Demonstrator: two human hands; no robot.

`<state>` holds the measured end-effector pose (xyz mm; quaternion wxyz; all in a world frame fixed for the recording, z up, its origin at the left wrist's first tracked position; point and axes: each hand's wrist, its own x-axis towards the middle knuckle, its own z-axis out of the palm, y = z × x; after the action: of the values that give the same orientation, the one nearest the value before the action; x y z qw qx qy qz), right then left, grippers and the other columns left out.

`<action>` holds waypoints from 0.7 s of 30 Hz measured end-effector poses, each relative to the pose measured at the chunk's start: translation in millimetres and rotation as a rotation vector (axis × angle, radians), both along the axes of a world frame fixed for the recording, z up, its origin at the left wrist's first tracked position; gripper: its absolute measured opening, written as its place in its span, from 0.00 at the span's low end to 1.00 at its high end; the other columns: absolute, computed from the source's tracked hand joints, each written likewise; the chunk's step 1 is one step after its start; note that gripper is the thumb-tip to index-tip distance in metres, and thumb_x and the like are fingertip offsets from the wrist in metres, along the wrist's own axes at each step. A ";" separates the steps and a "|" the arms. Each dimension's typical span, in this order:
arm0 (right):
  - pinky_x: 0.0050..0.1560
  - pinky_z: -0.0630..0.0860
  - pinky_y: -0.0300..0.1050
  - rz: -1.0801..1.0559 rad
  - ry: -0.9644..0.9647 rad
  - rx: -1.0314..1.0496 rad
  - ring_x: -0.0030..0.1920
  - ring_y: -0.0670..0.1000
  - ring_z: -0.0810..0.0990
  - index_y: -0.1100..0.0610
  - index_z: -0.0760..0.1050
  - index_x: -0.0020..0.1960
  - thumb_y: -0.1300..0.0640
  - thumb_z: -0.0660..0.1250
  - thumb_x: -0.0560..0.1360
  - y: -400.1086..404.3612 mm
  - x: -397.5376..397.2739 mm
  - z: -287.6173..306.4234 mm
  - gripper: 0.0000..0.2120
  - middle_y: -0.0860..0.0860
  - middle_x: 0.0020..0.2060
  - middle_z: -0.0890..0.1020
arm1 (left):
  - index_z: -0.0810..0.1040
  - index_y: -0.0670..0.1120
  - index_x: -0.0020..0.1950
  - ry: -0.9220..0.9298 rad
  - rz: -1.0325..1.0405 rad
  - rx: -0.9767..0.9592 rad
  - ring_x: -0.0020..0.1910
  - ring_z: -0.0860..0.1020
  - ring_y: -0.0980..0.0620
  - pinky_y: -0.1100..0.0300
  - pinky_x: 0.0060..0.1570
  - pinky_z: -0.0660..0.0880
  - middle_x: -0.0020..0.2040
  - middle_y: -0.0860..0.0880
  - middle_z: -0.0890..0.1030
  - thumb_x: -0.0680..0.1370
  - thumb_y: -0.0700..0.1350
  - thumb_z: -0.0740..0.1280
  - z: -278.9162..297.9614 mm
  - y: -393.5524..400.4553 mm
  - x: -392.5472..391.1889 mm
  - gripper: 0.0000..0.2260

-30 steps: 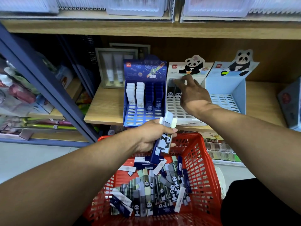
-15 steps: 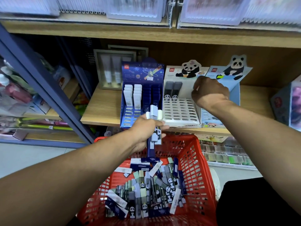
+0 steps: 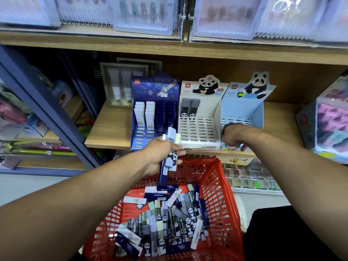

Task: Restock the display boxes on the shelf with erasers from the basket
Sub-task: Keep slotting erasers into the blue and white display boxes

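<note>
My left hand [image 3: 160,157] grips a bundle of erasers [image 3: 171,136], white, dark blue and panda-printed, upright over the red basket [image 3: 223,187]. Many loose erasers [image 3: 169,225] lie in the basket. On the wooden shelf [image 3: 111,129] stand three display boxes. The dark blue box [image 3: 154,91] holds white and blue erasers. The white panda box [image 3: 199,129] holds two grey panda erasers [image 3: 190,110] at its back left. The light blue panda box [image 3: 243,108] shows only bare slots. My right hand [image 3: 233,135] hangs at the shelf's front edge before the light blue box, fingers down, holding nothing.
A grey box of tubes [image 3: 122,85] stands behind the blue box. A pink-filled box [image 3: 329,125] sits at the shelf's right end. A blue metal post [image 3: 37,106] slants at the left. Clear packs [image 3: 143,14] line the upper shelf. Green items [image 3: 250,182] fill a lower tray.
My right hand has left the white panda box, where two grey erasers now stand, and dropped rightward to the shelf's front edge. My left hand keeps the bundle over the basket.
</note>
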<state>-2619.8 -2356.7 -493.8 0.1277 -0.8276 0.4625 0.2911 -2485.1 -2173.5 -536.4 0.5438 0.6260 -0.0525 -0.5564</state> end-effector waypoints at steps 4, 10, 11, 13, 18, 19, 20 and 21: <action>0.55 0.82 0.54 0.051 0.007 -0.009 0.55 0.59 0.81 0.65 0.72 0.67 0.67 0.56 0.80 9.7 2.0 2.0 0.17 0.60 0.63 0.77 | 0.75 0.40 0.64 -0.015 0.031 0.007 0.51 0.86 0.47 0.52 0.40 0.84 0.59 0.42 0.83 0.80 0.32 0.66 0.9 1.2 3.5 0.13; 0.40 0.75 0.46 0.161 0.097 -0.193 0.36 0.51 0.74 0.61 0.74 0.46 0.64 0.59 0.78 9.5 4.1 21.3 0.05 0.54 0.45 0.77 | 0.74 0.38 0.65 -0.030 0.096 0.015 0.52 0.85 0.46 0.52 0.40 0.84 0.58 0.41 0.83 0.80 0.33 0.66 4.5 4.1 1.7 0.13; 0.45 0.74 0.47 0.151 0.075 -0.263 0.38 0.51 0.75 0.59 0.73 0.46 0.61 0.60 0.78 9.2 6.5 27.3 0.04 0.52 0.43 0.78 | 0.73 0.37 0.65 -0.041 0.129 0.009 0.50 0.85 0.45 0.52 0.39 0.84 0.57 0.41 0.83 0.80 0.33 0.67 4.3 5.0 1.7 0.14; 0.47 0.72 0.48 0.134 -0.105 -0.334 0.44 0.53 0.79 0.54 0.76 0.52 0.52 0.63 0.79 10.6 12.9 33.7 0.07 0.50 0.44 0.80 | 0.73 0.35 0.65 -0.052 0.145 -0.019 0.45 0.84 0.45 0.53 0.36 0.84 0.54 0.40 0.83 0.79 0.34 0.68 6.0 8.1 1.6 0.14; 0.34 0.79 0.42 -0.145 -0.808 0.326 0.35 0.48 0.82 0.52 0.78 0.52 0.44 0.72 0.76 46.1 32.2 27.1 0.13 0.51 0.42 0.84 | 0.80 0.36 0.57 0.038 -0.031 -0.120 0.45 0.86 0.44 0.52 0.42 0.84 0.51 0.40 0.86 0.77 0.36 0.71 18.5 15.3 -5.0 0.09; 0.34 0.79 0.41 -0.164 -0.826 0.401 0.34 0.47 0.81 0.54 0.79 0.53 0.45 0.73 0.75 49.4 34.1 25.4 0.14 0.51 0.41 0.84 | 0.80 0.37 0.57 0.057 -0.046 -0.136 0.47 0.86 0.44 0.51 0.43 0.84 0.52 0.40 0.86 0.77 0.36 0.71 20.1 15.7 -6.4 0.09; 0.35 0.80 0.41 -0.161 -0.811 0.455 0.34 0.47 0.80 0.56 0.80 0.54 0.47 0.74 0.75 50.0 35.7 23.1 0.14 0.52 0.41 0.83 | 0.80 0.38 0.58 0.075 -0.057 -0.153 0.48 0.86 0.43 0.51 0.44 0.84 0.53 0.40 0.86 0.77 0.35 0.71 20.8 15.9 -7.1 0.10; 0.37 0.81 0.42 -0.154 -0.779 0.511 0.35 0.47 0.81 0.57 0.80 0.54 0.48 0.74 0.75 50.3 36.8 21.5 0.14 0.52 0.41 0.83 | 0.79 0.38 0.61 0.092 -0.067 -0.169 0.49 0.86 0.42 0.51 0.44 0.84 0.54 0.40 0.86 0.78 0.36 0.70 21.3 16.1 -7.5 0.12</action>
<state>-2583.0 -2306.4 -472.3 0.5125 -0.7805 0.3540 0.0532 -2492.6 -2157.5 -515.1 0.5777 0.5497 -0.0952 -0.5958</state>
